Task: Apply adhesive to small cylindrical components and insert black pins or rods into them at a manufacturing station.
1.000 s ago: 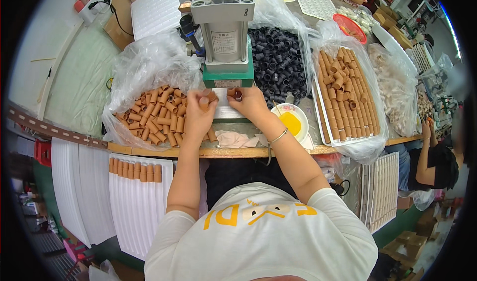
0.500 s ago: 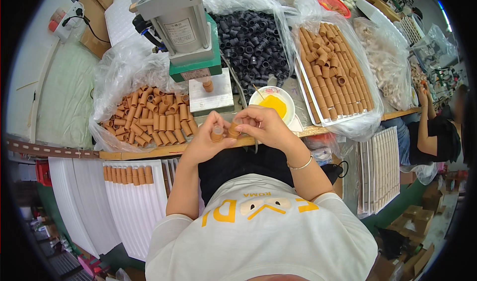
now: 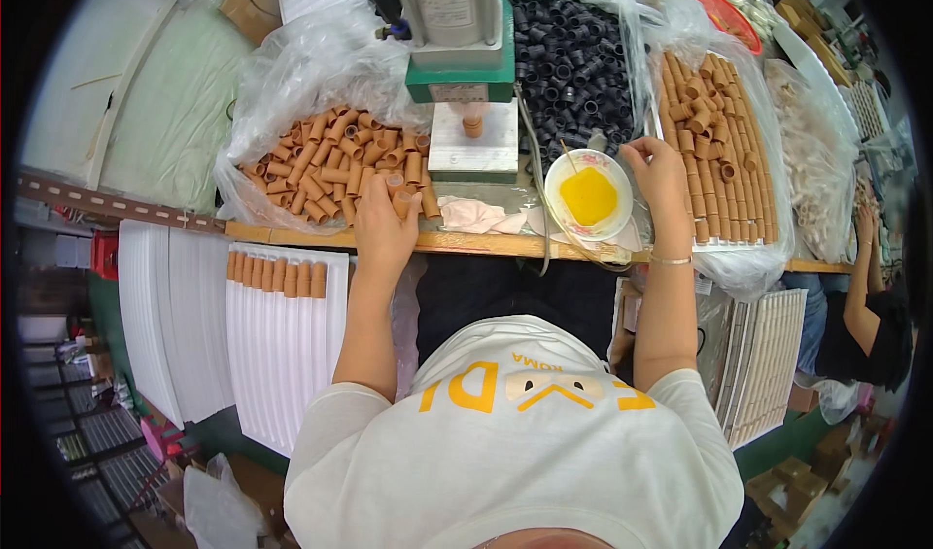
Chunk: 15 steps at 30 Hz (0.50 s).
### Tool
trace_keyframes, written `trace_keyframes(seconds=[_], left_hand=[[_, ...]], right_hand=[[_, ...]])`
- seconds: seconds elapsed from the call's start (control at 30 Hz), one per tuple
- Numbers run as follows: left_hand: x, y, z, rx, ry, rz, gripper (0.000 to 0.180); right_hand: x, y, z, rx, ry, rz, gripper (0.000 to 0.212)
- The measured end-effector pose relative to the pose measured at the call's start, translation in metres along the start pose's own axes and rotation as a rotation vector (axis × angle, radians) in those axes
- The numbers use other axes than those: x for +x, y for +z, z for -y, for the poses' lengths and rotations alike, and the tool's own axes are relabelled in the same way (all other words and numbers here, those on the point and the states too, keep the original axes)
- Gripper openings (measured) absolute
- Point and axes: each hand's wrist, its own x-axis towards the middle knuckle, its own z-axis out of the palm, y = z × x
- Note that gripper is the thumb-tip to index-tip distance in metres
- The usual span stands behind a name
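Observation:
My left hand (image 3: 381,233) is at the front edge of the heap of brown tubes (image 3: 316,160), fingers closed round a short brown tube (image 3: 401,202) with a pale, see-through end. Another pale-ended tube (image 3: 394,182) shows at its fingertips; whether it is held too is unclear. My right hand (image 3: 663,180) is between a bowl of yellow liquid (image 3: 589,199) and the tray of brown tubes (image 3: 741,242). Its thumb and fingers are pinched together; what they hold, if anything, cannot be made out. One brown tube (image 3: 472,127) stands upright under the green-and-grey press (image 3: 462,68).
Black tube fittings (image 3: 573,63) are heaped behind the bowl, which has a thin stick in it. A crumpled cloth (image 3: 476,216) lies before the press. Lower left, a white ridged tray (image 3: 282,355) carries a row of brown tubes. Another person (image 3: 860,306) sits at far right.
My hands were together before the press, each with a brown tube. They have parted: the left to the tube heap, the right past the bowl. The whole view has shifted.

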Motion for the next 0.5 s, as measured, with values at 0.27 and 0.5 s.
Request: trace_keyframes(seconds=[0.27, 0.5], left_hand=[[0.014, -0.005, -0.017, 0.215, -0.174, 0.285, 0.043], [0.009, -0.002, 0.003, 0.263, -0.201, 0.198, 0.047]], right_hand=[[0.018, 0.028, -0.004, -0.244, 0.060, 0.148, 0.024], [0.021, 0.032, 0.014, -0.394, 0.118, 0.102, 0.035]])
